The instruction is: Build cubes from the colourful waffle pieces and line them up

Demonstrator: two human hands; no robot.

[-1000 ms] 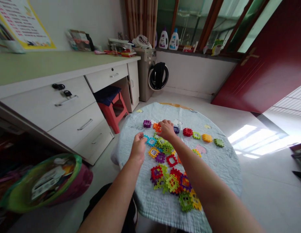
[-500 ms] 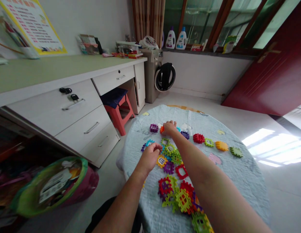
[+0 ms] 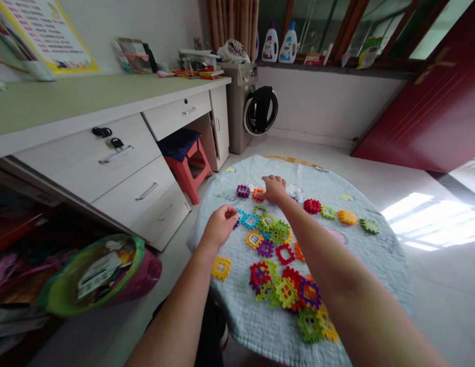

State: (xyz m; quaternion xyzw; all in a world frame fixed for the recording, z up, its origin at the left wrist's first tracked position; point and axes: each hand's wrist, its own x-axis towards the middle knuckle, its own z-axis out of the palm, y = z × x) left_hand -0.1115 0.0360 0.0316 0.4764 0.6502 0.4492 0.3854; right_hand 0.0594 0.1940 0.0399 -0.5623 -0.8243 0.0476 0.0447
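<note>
My left hand (image 3: 221, 224) is closed, thumb against fingertips, at the left end of several blue window-shaped plastic building pieces (image 3: 251, 220); whatever is between the fingertips is hidden. Further back, my right hand (image 3: 274, 189) reaches over a row of stacked pieces, fingers apart and thumb beside an orange stack (image 3: 258, 194). A purple stack (image 3: 243, 191) stands left of the orange one. To the right, a red stack (image 3: 312, 206), a green piece (image 3: 328, 212), a yellow stack (image 3: 348, 217) and a pale green stack (image 3: 369, 226) continue the row.
Loose pieces include green ones (image 3: 278, 234), a red frame (image 3: 285, 254) and a yellow piece (image 3: 221, 268) on the round cloth-covered table (image 3: 359, 285). A mixed heap lies near the front edge. A bin (image 3: 141, 275), pink stool (image 3: 189, 176) and drawer desk (image 3: 118, 153) stand left.
My left hand has moved left and toward me, uncovering a blue piece. My right hand has shifted slightly right off the orange stack, its fingers spreading. The view has tilted a little.
</note>
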